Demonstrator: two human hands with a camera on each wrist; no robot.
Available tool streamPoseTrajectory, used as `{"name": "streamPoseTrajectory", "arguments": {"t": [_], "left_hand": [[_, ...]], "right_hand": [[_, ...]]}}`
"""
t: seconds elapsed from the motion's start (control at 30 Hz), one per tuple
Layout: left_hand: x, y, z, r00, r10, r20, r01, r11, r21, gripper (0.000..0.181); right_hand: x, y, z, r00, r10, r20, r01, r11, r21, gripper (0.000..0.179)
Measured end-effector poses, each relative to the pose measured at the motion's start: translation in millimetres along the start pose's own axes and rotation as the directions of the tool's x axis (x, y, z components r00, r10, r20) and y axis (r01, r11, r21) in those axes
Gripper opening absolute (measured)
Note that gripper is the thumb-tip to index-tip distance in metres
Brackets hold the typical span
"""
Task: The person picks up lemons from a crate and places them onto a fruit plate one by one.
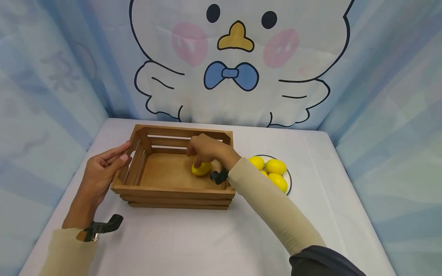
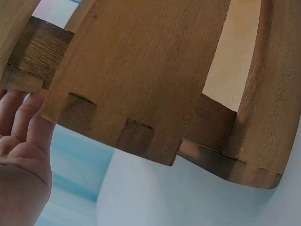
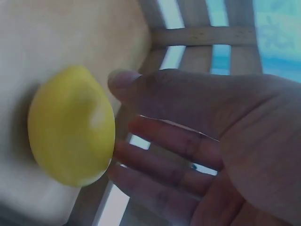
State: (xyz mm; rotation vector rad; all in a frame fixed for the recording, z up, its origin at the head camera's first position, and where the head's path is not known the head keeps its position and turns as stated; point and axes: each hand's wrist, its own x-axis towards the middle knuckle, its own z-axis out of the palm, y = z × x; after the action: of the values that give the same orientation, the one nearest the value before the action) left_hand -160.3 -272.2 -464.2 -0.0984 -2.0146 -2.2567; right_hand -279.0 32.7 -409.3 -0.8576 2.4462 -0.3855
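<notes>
A wooden slatted crate [image 1: 172, 193] stands on the table, open side up. A yellow lemon [image 1: 199, 170] lies on its floor, toward the right side. My right hand [image 1: 208, 148] reaches down inside the crate. In the right wrist view, the thumb and loosely spread fingers of that hand [image 3: 188, 136] are right beside the lemon [image 3: 73, 127], not wrapped round it. My left hand [image 1: 100, 170] touches the crate's left end near the rim with its fingers extended. The left wrist view shows these fingers [image 2: 35, 122] against the slats [image 2: 136, 70], fingertips hidden behind the wood.
To the right of the crate, a white plate with a dark rim [image 1: 290, 184] bears several more lemons [image 1: 276, 166], partly hidden by the right sleeve [image 1: 272, 207]. White cloth [image 1: 165, 241] covers the table. Printed curtains [image 1: 390, 115] enclose the back and sides.
</notes>
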Motion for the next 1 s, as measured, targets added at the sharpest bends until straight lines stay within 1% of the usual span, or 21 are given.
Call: {"name": "streamPoseTrajectory", "arguments": {"t": [0.07,0.17,0.3,0.37,0.43,0.5,0.57,0.63,0.7,0.8,0.87,1.0], "left_hand": [[0.1,-0.3,-0.4,1.0,0.002,0.006,-0.001,1.0,-0.012,0.049],[-0.1,-0.5,0.0,1.0,-0.005,0.005,0.005,1.0,-0.008,0.049],[-1.1,-1.0,-1.0,1.0,-0.004,0.005,0.004,1.0,-0.03,0.049],[-1.5,-1.3,-1.4,1.0,-0.002,0.005,0.002,0.999,-0.038,0.049],[-2.0,-1.9,-2.0,1.0,0.006,0.009,-0.006,0.999,-0.052,0.049],[-2.5,-2.3,-2.4,1.0,0.016,0.02,-0.015,0.998,-0.057,0.049],[-3.0,-2.8,-2.9,0.999,0.027,0.033,-0.025,0.998,-0.062,0.048],[-3.1,-2.8,-3.1,0.998,0.036,0.048,-0.032,0.996,-0.078,0.048],[-3.3,-2.3,-2.1,0.999,0.037,0.039,-0.034,0.997,-0.07,0.047],[-2.8,-0.9,-0.8,0.999,0.037,0.023,-0.035,0.997,-0.068,0.047],[-2.2,-0.3,0.0,0.999,0.035,0.01,-0.035,0.997,-0.065,0.046],[-1.5,0.1,1.2,1.0,0.03,0.005,-0.029,0.997,-0.072,0.047]], "right_hand": [[1.9,-1,2,1.0,0.014,0.024,-0.013,1.0,-0.022,0.043],[3.2,-2,5,0.996,0.061,0.069,-0.058,0.997,-0.048,0.041],[6.0,-2,9,0.993,0.063,0.1,-0.054,0.995,-0.084,0.038],[7.0,-1,10,0.995,0.053,0.084,-0.046,0.995,-0.09,0.036],[7.5,0,11,0.997,0.054,0.047,-0.049,0.994,-0.096,0.033],[7.6,1,12,0.998,0.056,0.012,-0.054,0.995,-0.084,0.033],[8.0,4,13,0.999,0.049,-0.005,-0.049,0.995,-0.082,0.035],[8.0,5,13,0.999,0.051,0.015,-0.05,0.997,-0.066,0.039],[7.9,6,13,0.997,0.054,0.046,-0.052,0.997,-0.06,0.043],[7.1,6,11,0.994,0.057,0.092,-0.052,0.997,-0.062,0.044],[6.8,5,10,0.993,0.048,0.11,-0.042,0.997,-0.062,0.043],[6.8,5,10,0.989,0.043,0.139,-0.034,0.997,-0.067,0.043]]}}
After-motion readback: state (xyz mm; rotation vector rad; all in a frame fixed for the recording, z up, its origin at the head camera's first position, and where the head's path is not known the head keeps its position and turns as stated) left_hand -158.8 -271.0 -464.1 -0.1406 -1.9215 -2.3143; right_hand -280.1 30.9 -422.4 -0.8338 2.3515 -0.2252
